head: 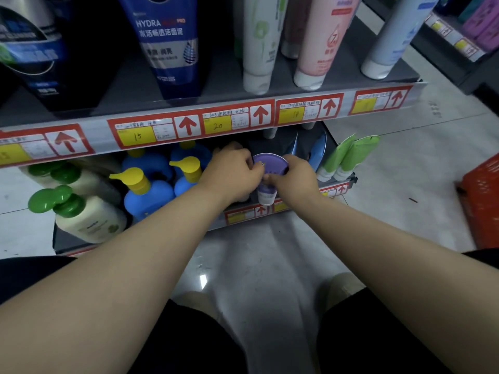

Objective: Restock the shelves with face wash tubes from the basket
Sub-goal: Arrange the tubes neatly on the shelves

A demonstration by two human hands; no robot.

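Item: purple face wash tube [270, 165], upright on its white cap at the front of the lower shelf [243, 215]. Left hand [232, 172] and right hand [295, 177] both grip it, fingers curled (one per side). Red basket [483, 201]: on the floor, well apart, right.

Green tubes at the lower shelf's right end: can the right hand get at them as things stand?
Probably yes, once freed: the green tubes stand just right of the right hand with nothing in front, but its fingers grip the purple tube, which the left hand also holds.
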